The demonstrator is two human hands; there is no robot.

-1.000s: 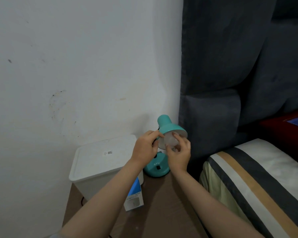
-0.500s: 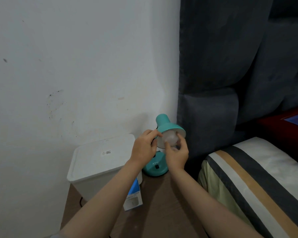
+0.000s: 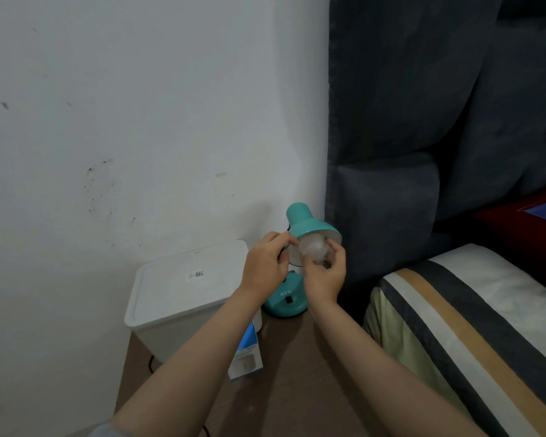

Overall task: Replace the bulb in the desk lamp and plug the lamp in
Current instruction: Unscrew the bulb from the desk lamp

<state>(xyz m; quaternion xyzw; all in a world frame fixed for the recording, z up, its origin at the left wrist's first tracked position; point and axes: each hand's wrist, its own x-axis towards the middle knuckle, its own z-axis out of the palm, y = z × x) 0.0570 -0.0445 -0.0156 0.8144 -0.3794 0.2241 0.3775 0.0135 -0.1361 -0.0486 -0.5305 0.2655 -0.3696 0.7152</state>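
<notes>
A teal desk lamp [image 3: 300,217] stands on a brown bedside table [image 3: 297,367], its round base [image 3: 286,302] near the wall. My left hand [image 3: 265,266] pinches the left rim of the lamp's shade. A white bulb [image 3: 312,249] sits inside the shade's mouth, and my right hand [image 3: 325,272] grips it from below with curled fingers. Part of the bulb is hidden by those fingers. A blue and white bulb box [image 3: 246,357] lies on the table under my left forearm.
A white lidded plastic bin [image 3: 177,288] takes up the table's left side against the white wall. A dark padded headboard [image 3: 423,152] rises right of the lamp. A bed with a striped cover [image 3: 470,326] borders the table's right edge. A thin dark cable [image 3: 151,364] hangs behind the bin.
My right hand's fingers have shifted around the bulb, as in a turning motion. The left hand has stayed on the shade's rim. The camera view has drifted slightly.
</notes>
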